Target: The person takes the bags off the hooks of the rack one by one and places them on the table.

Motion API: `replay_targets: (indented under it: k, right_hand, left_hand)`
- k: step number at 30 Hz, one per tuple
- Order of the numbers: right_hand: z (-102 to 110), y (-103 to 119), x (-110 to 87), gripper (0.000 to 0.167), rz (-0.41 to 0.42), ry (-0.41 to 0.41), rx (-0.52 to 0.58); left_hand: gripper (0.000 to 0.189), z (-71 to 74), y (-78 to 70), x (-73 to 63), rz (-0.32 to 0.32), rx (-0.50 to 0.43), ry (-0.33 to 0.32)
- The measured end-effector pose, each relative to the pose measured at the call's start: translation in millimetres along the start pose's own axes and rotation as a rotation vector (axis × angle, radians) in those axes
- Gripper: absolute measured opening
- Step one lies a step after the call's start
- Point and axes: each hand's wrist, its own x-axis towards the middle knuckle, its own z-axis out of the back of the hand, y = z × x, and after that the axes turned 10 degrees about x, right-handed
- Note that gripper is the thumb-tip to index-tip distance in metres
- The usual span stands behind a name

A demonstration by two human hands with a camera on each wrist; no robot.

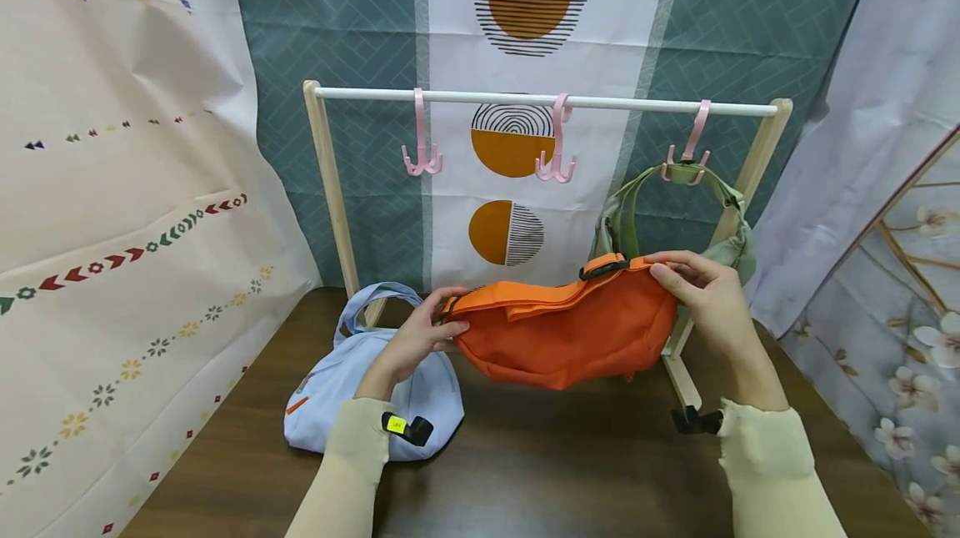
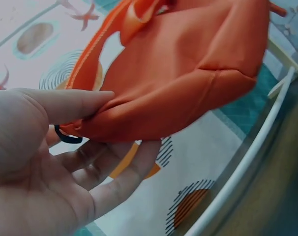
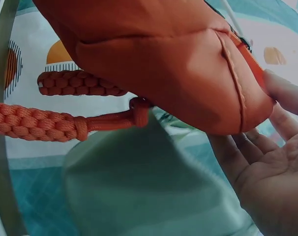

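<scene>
An orange sling bag (image 1: 562, 346) with a folded strap (image 1: 517, 294) and a black buckle (image 1: 603, 269) is held up above the table between both hands. My left hand (image 1: 420, 336) pinches its left end; in the left wrist view the thumb lies on the fabric and the fingers pass beneath. On the other side my right hand (image 1: 701, 292) grips the upper right corner, thumb in front. Braided orange cords (image 3: 41, 122) dangle from the bag in the right wrist view. A light blue bag (image 1: 330, 400) sits on the table behind my left forearm.
A rack with a white rail (image 1: 495, 97) and wooden legs (image 1: 330, 188) stands at the back. Three pink hooks hang on it: a left hook (image 1: 422, 146), a middle hook (image 1: 557, 146) and a right hook (image 1: 697, 133). A green bag (image 1: 731, 250) hangs from the right one.
</scene>
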Motion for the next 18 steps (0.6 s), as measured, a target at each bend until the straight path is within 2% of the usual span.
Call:
replay_targets:
  k: [6,10,18]
  right_hand:
    - [5.0,-23.4,-14.2,0.026,-0.055,-0.044,0.141]
    - [8.8,-35.8,-19.5,0.026,-0.075,-0.050,0.181]
    - [15.2,-60.1,-26.2,0.027,-0.135,0.018,0.280]
  left_hand:
    - [0.058,1.9,-6.3,-0.5,0.001,0.052,-0.004]
    - [0.057,1.4,-7.5,-0.2,0.004,0.063,-0.008]
    - [0.055,2.6,-2.6,-2.2,0.020,0.082,0.004]
